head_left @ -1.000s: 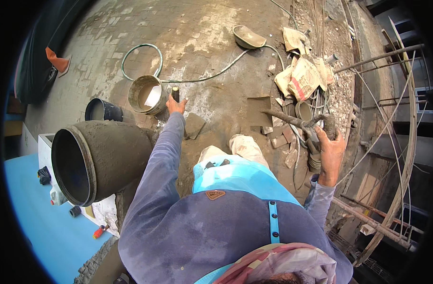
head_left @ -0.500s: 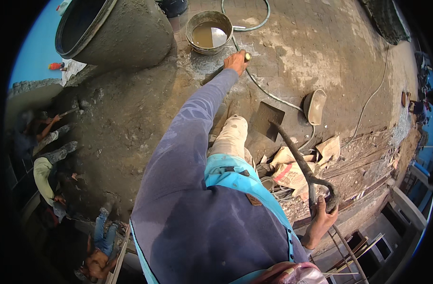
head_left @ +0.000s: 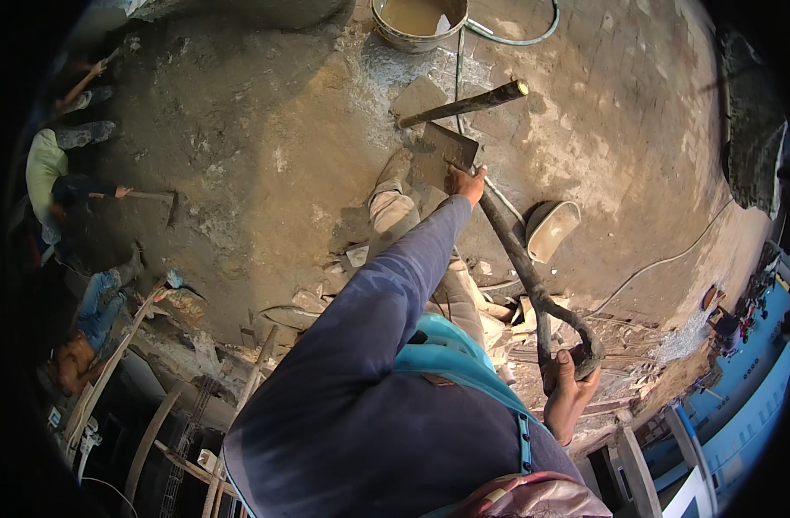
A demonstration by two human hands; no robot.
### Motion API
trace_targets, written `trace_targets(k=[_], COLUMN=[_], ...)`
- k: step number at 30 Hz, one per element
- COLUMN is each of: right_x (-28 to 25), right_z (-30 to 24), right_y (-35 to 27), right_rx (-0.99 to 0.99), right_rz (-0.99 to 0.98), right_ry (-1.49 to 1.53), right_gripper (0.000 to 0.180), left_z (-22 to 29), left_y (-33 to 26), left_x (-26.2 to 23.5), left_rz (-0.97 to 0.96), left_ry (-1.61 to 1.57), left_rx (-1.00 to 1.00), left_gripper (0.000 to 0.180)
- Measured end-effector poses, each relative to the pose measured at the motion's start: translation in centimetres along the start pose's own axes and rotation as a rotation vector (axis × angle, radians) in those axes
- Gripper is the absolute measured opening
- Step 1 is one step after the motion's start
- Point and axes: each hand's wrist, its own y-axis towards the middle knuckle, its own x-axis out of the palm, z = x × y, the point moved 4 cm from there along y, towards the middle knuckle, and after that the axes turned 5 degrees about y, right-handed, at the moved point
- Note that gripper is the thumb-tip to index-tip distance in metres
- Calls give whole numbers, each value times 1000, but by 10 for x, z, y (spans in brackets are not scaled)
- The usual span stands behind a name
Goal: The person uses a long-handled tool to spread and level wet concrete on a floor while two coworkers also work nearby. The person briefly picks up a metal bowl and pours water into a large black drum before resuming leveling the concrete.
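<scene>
A shovel slants across in front of me, its flat metal blade low by my foot. My right hand is closed round the forked grip at its upper end. Farther down, my left hand is closed on the shaft just above the blade. Beyond the blade, a long dark handle with a yellow end rises at a slant, with no hand on it. A flat greyish piece lies at its lower end; whether the two are joined I cannot tell.
A bucket of murky water stands ahead, beside a hose. Right of the shovel lies a scoop-like container. Wet grey mix spreads to the left, where a co-worker holds a long-handled tool. Torn sacks and rubble lie near my legs.
My left hand has let go of the yellow-ended handle and come back to grip the shovel low on its shaft. My right hand keeps its hold. The view has shifted.
</scene>
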Motion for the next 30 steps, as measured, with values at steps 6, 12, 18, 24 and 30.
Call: trace_targets(k=[6,12,18,24,30], right_x=[-85,-140,-110,2,196], right_z=[66,190,317,334,256], right_y=[75,154,205,203,115], right_rx=[47,69,14,139,100], right_rz=[-2,49,190,333,75], right_ry=[138,55,121,98,145], right_gripper=[27,22,23,21,24], left_z=[-148,-258,-322,-319,-275], left_y=[37,85,171,255,333], left_x=[170,252,236,109,-103], left_rz=[-412,-342,-278,-148,-163], left_ry=[-1179,-897,-820,-956,-1073], left_rx=[-606,-678,-636,-514,-525], left_gripper=[37,24,27,28,28])
